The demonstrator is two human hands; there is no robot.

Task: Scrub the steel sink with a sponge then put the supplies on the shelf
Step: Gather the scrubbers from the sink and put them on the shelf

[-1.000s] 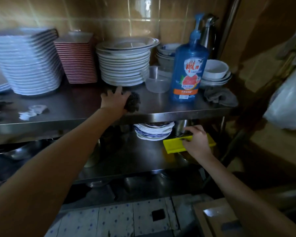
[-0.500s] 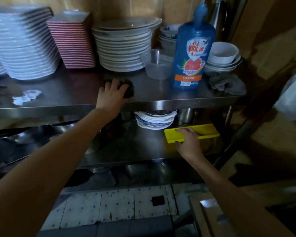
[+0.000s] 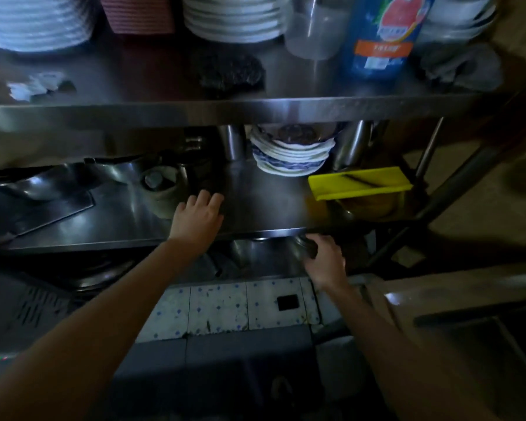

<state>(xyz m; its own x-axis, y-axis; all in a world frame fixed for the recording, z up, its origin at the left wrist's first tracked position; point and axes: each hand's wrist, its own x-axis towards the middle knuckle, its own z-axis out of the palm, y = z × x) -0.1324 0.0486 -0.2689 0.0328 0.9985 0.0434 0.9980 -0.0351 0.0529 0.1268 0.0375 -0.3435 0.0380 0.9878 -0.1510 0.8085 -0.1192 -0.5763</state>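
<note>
A dark scouring pad (image 3: pixel 229 72) lies alone on the top steel shelf (image 3: pixel 255 109). To its right stand a blue detergent bottle (image 3: pixel 377 41) and a crumpled grey rag (image 3: pixel 462 68). The yellow sponge (image 3: pixel 360 183) rests on the middle shelf (image 3: pixel 264 214) at the right, with no hand on it. My left hand (image 3: pixel 198 217) lies on the middle shelf near its front edge, fingers apart and holding nothing. My right hand (image 3: pixel 325 259) is curled just under that shelf's front edge beside a dark round shape; what it touches is too dark to tell.
Stacks of white plates (image 3: pixel 234 19) and red dishes (image 3: pixel 137 13) fill the back of the top shelf. Blue-patterned plates (image 3: pixel 290 156), steel cups (image 3: pixel 234 141) and dark pans (image 3: pixel 43 189) sit on the middle shelf. A steel sink (image 3: pixel 468 329) shows at lower right.
My left hand let go of the scouring pad on the top shelf and dropped to the middle shelf. My right hand left the yellow sponge and moved down to the shelf's edge. The view tilted down.
</note>
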